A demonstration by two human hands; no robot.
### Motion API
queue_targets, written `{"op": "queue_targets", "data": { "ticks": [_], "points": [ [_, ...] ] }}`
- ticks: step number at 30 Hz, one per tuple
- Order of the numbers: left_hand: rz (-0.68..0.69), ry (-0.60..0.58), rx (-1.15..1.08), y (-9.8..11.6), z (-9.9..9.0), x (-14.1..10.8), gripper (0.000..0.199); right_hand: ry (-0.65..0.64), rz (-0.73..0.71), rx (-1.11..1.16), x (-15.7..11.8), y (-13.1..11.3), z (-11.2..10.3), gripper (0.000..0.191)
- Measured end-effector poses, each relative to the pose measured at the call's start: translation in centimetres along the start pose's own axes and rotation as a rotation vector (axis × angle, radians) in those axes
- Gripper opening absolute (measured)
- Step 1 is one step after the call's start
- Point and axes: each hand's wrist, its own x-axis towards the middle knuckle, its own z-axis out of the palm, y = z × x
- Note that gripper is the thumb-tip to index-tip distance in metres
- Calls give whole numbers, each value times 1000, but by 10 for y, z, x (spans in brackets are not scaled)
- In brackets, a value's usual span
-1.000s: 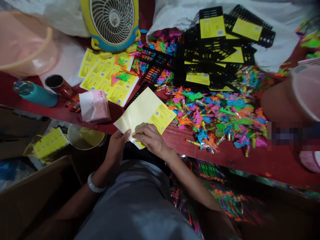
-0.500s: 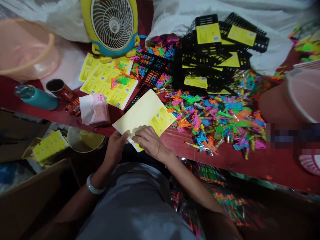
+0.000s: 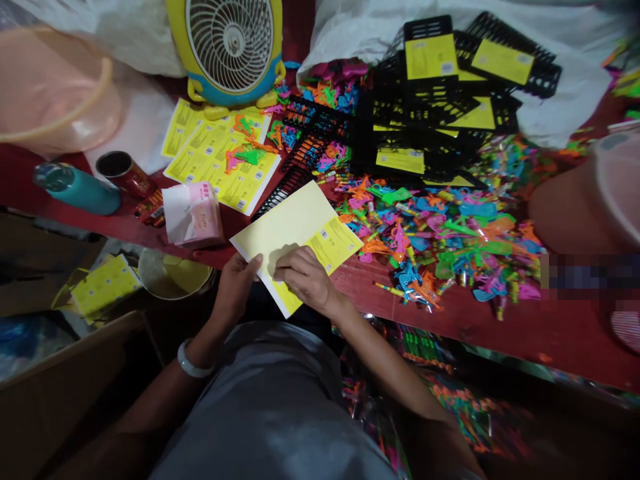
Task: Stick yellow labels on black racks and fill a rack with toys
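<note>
A sheet of yellow labels (image 3: 327,245) is held at an angle at the red table's edge. Much of its face is bare pale backing (image 3: 290,217), while printed yellow labels run along its right side. My left hand (image 3: 237,283) pinches the sheet's near left edge, thumb on top. Over the lower part of the sheet, my right hand (image 3: 307,280) has its fingers curled and pressed together, close to where the backing meets the yellow. Whatever lies between those fingertips is hidden.
Bright plastic toy pieces (image 3: 450,233) cover the table at right, below stacked black plastic racks (image 3: 430,110) with yellow labels. Around the left stand a fan (image 3: 233,43), more label sheets (image 3: 210,160), a tissue pack (image 3: 194,213), a teal bottle (image 3: 83,190) and a pink tub (image 3: 55,93).
My right hand's fingers have curled in tighter over the sheet. The sheet has tilted a little, and the whole view has shifted slightly. My left hand keeps its pinch.
</note>
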Motion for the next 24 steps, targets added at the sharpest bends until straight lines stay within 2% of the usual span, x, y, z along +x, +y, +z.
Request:
{"op": "queue_targets", "data": {
  "ticks": [3, 5, 7, 9, 13, 16, 19, 21, 22, 24],
  "points": [
    [13, 30, 26, -6, -4, 3, 47, 83, 53, 156, -7, -2, -8, 27],
    [23, 53, 63, -12, -8, 6, 49, 183, 188, 242, -15, -3, -12, 22],
    [33, 76, 115, -19, -12, 10, 46, 343, 367, 296, -22, -1, -16, 17],
    [46, 102, 182, -25, -15, 14, 42, 546, 512, 343, -26, 3, -20, 21],
    [72, 137, 367, -24, -21, 17, 31, 904, 636, 474, -25, 19, -39, 32],
    [89, 146, 523, -5, -31, 13, 37, 1034, 676, 481, -22, 28, -60, 37],
    [124, 129, 783, 32, -33, 14, 55, 1069, 731, 406, -24, 35, -70, 34],
    [213, 68, 1144, 62, -16, 30, 56, 1066, 755, 398, -25, 41, -68, 32],
    [288, 49, 1283, 77, 0, 45, 52, 1058, 761, 403, -25, 43, -64, 31],
    [481, -31, 1420, 105, 44, 89, 47, 1029, 767, 396, -23, 47, -55, 31]
  ]
}}
